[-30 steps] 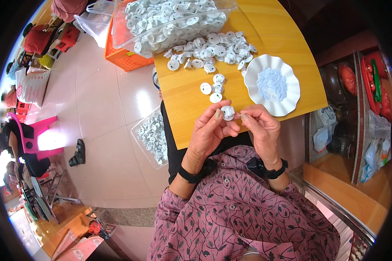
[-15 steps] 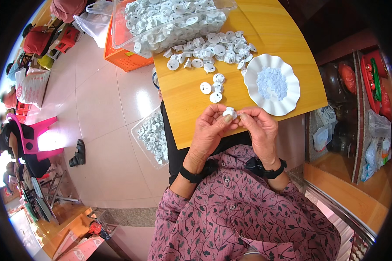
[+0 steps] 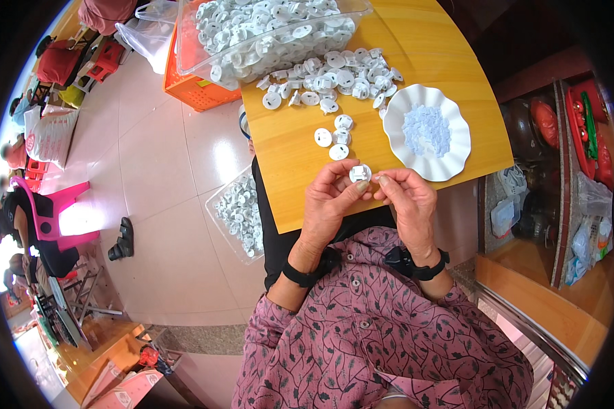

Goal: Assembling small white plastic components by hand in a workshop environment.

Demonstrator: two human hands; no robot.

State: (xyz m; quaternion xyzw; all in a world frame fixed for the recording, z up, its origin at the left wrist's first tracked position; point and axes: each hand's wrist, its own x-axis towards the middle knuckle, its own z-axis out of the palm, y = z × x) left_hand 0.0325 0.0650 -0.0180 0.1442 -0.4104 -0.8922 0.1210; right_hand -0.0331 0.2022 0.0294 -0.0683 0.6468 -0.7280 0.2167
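My left hand (image 3: 329,203) pinches a small round white plastic part (image 3: 360,174) between thumb and fingers, its raised block facing up. Close beside it, the thumb and forefinger of my right hand (image 3: 409,199) press together at a tiny pale piece, too small to name. Just beyond my hands, several loose white plastic parts (image 3: 339,152) lie on the yellow wooden table (image 3: 286,184). A larger pile of the same parts (image 3: 351,75) spreads farther back. To the right stands a white scalloped plate (image 3: 457,153) with small pale bluish pieces (image 3: 426,129) on it.
A clear plastic bin (image 3: 361,9) full of white parts stands at the table's back left, above an orange crate (image 3: 191,92). On the floor at left is another clear tray (image 3: 218,204) of parts. Shelves (image 3: 559,204) flank the table's right side. A pink stool (image 3: 54,211) stands far left.
The white part in my left hand has turned, so its raised block now faces up more plainly. My right fingertips have drawn slightly away from it.
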